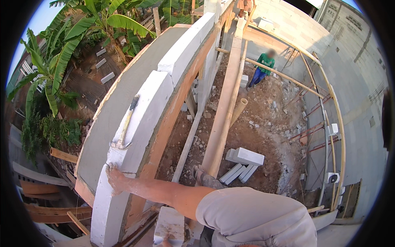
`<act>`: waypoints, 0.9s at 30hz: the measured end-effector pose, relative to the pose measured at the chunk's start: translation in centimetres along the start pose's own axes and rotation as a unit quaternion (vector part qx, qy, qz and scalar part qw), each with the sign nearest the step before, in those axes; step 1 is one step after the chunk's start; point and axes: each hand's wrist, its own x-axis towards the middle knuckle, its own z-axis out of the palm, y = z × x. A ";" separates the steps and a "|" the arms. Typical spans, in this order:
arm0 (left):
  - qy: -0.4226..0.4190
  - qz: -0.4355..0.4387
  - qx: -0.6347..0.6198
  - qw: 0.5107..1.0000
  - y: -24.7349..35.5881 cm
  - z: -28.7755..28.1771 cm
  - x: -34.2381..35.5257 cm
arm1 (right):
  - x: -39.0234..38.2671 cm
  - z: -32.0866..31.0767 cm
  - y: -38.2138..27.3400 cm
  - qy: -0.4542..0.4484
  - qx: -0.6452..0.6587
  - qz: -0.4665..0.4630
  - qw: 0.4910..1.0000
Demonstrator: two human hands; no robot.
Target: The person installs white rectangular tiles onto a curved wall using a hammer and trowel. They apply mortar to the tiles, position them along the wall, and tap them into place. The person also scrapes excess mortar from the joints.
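Observation:
My right hand [116, 180] reaches across from the right and rests on the near white wall block [108, 216], fingers stretched over its top near the joint with the following block. Beyond that joint, a hammer [126, 125] lies on the row of white blocks [145, 108], head toward me; its handle is light with a dark grip. At the lower edge only a little of my left hand [166, 243] shows, its fingers on a loose white block [170, 224] with brown smears. That block is beside the wall; most of the left hand is out of the picture.
Grey concrete [113, 99] lies left of the blocks. A long plank [226, 94] and bamboo poles [284, 76] span a rubble-strewn drop. Below are stacked white blocks [246, 157] and a person in green [265, 64]. Another person's legs [242, 8] show at the plank's far end.

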 end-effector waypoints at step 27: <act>-0.091 0.150 0.422 0.889 12.1 27.4 6.9 | -6.4 -12.9 54.4 0.204 0.174 0.354 0.896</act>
